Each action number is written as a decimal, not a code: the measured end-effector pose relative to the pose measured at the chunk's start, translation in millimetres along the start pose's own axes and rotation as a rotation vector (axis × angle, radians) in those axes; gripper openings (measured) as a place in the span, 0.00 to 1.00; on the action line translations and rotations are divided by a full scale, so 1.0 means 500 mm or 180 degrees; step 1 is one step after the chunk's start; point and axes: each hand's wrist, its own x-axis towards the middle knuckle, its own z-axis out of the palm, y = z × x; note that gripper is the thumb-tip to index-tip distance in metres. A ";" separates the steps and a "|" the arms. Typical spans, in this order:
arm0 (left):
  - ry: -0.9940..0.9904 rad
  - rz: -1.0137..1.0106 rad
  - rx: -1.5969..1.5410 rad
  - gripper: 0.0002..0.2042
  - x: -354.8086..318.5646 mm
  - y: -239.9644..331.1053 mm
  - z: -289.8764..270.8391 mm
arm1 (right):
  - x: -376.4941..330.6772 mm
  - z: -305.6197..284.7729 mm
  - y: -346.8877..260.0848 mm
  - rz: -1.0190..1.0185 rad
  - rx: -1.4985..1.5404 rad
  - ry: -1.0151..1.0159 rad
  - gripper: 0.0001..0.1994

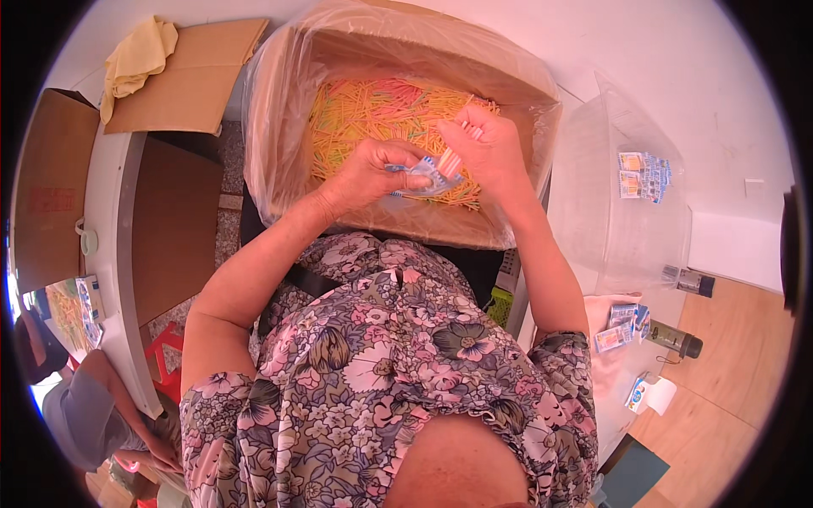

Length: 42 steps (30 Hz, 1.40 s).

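Note:
My left hand pinches a small clear plastic bag with blue print. Beside it, the fingers of my right hand are closed round a small bunch of thin coloured sticks, whose lower ends are at the bag's opening. How far they reach inside is hard to see. Both hands are above a large cardboard box lined with clear plastic film. A thick layer of loose thin sticks, yellow, orange, pink and green, covers its bottom.
Right of the box stands a clear plastic bin with several filled packets. More packets lie on a pink cloth, near a dark bottle. Left are a cardboard flap, a yellow cloth and another person.

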 end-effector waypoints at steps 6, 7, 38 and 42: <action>0.0144 -0.0515 -0.0804 0.08 -0.007 -0.008 0.020 | -0.036 -0.007 -0.032 -0.1116 -0.0206 0.0053 0.09; 0.0136 -0.0515 -0.0804 0.08 -0.006 -0.012 0.025 | -0.039 -0.012 -0.028 -0.1113 -0.0207 0.0060 0.09; -0.0484 -0.0448 0.3130 0.14 0.097 -0.150 0.000 | -0.560 -0.305 0.175 -0.0437 -0.2189 0.2596 0.11; -0.0785 0.0201 0.2396 0.15 0.063 -0.052 0.050 | -0.216 -0.020 0.032 -0.0800 -0.1914 0.0816 0.17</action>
